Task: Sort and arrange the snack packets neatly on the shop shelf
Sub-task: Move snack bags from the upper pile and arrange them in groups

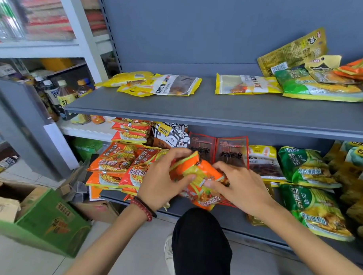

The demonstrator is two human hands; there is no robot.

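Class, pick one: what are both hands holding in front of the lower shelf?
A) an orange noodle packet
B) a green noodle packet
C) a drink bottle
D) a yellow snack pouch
A: the left hand and the right hand both grip the orange packet, with fingers curled over its edges.

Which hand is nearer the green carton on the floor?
Left. The left hand holds the orange packet right of the green carton; the right hand holds the packet's far side.
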